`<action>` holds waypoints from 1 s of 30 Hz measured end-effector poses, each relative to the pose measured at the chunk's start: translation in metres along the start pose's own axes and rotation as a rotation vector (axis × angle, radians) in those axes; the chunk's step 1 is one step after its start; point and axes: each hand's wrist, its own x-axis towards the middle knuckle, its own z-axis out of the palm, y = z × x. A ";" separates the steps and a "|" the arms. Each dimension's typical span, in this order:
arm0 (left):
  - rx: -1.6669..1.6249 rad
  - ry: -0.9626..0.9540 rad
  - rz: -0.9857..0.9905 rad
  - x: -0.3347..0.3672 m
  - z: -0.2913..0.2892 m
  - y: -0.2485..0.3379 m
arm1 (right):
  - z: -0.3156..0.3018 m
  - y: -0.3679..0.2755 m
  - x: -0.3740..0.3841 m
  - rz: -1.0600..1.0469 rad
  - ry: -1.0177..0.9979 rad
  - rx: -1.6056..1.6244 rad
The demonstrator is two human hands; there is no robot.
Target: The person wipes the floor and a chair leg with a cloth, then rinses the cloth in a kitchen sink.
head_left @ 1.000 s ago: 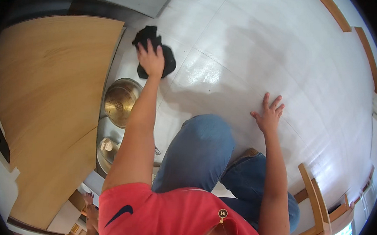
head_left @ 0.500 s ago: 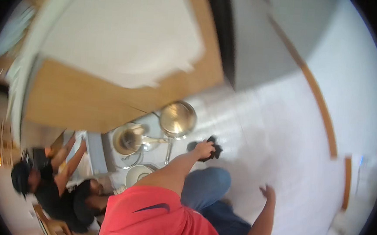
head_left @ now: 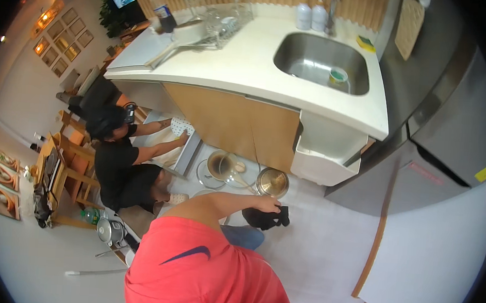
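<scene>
We judge the step in hand to be working a crumpled black fabric cloth (head_left: 262,219) low at the floor, with one arm stretched out. Our left grip (head_left: 269,204) is grasping its upper part, as far as we can see; the separate fingers are too small to make out clearly. Our right grip is out of view, so we cannot tell whether it is clenched or released.

The cloth is over the white tiled floor (head_left: 316,230), near our knee in blue denim (head_left: 245,237). We cannot tell whether its whole underside touches the tiles. Just beyond our left grip, toward the flat light-wood cabinet doors (head_left: 212,110), sits a shiny round metal pan (head_left: 272,183) with a golden-brown face. Farther left on the floor are a round brown-toned pot (head_left: 217,164) and a round clear glass lid (head_left: 207,176).

In our judgement, the next move calls for a sure hold on the bunched fabric and a path that keeps its loose end from catching the pan. The reach should also stay clear of the co-worker in dark clothes (head_left: 112,162), who is at the open grey drawer (head_left: 188,158) on our left.
</scene>
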 end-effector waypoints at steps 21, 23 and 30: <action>-0.363 0.578 0.459 -0.057 -0.577 0.314 | 0.029 -0.200 -0.199 -0.542 0.292 0.046; -0.188 0.642 0.278 -0.038 -0.573 0.312 | 0.051 -0.180 -0.212 -0.515 0.344 0.013; -0.304 0.598 0.548 -0.050 -0.615 0.380 | 0.068 -0.133 -0.185 -0.492 0.404 -0.327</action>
